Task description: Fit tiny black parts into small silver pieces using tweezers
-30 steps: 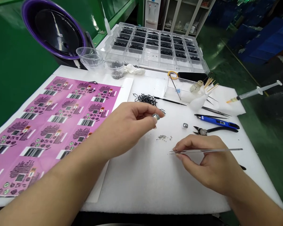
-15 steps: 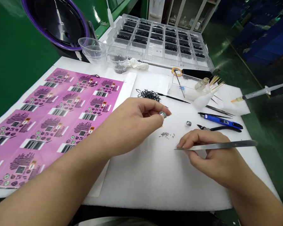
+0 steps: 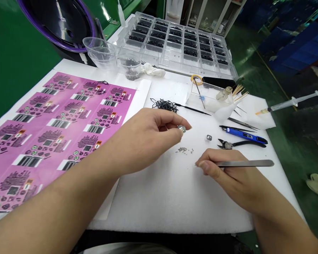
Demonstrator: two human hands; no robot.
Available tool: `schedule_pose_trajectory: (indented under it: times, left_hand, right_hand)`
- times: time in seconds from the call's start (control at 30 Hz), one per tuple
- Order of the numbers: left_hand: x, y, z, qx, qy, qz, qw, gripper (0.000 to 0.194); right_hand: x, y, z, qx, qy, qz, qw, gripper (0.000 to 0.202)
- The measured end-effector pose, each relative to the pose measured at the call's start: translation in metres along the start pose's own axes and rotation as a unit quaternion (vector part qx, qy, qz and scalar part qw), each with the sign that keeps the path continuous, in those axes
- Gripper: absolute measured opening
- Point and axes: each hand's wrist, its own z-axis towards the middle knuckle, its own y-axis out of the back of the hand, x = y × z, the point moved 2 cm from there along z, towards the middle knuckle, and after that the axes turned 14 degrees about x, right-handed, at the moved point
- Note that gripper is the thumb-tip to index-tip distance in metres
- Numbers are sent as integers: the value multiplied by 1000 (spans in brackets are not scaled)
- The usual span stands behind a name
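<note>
- The left hand (image 3: 145, 141), left of the metal bits (image 3: 182, 150), has thumb and forefinger pinched around a small shiny piece (image 3: 182, 129).
- That piece sits at the very ends of the left hand's fingers, just beyond the bits.
- The right hand (image 3: 234, 176), to the right of the bits and a little nearer the body, grips tweezers (image 3: 249, 163); fingers partly hide their tips, so whether these pinch anything I cannot tell.
- A second shiny block (image 3: 209, 137) rests on the white mat (image 3: 185, 197), right of the bits and slightly beyond them, touched by neither hand.
- Farther right of the bits lie cutters (image 3: 237, 144) and a blue tool (image 3: 245, 136).
- Beyond the bits is a pile of black clips (image 3: 164, 105).
</note>
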Motion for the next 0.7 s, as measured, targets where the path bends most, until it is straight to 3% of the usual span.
schedule_pose_trajectory:
  times: [0.1, 0.27, 0.4, 0.53, 0.7]
  left_hand:
    - [0, 0, 0, -4, 2, 1, 1000, 29]
    - [-7, 0, -1, -3, 13, -2, 1000, 28]
    - [-7, 0, -1, 1, 11, 4, 1000, 26]
    - [-2, -1, -1, -5, -11, 3, 1000, 28]
    - [-1, -2, -1, -9, -21, 4, 1000, 28]
  right_hand:
    - [-3, 2, -3, -42, -30, 17, 999, 13]
    - [-8, 7, -3, -6, -45, -10, 999, 5]
    - [-8, 7, -3, -16, -7, -12, 1000, 12]
    - [-7, 4, -6, -91, 9, 61, 994, 7]
    - [-4, -5, -1, -73, -12, 123, 990, 5]
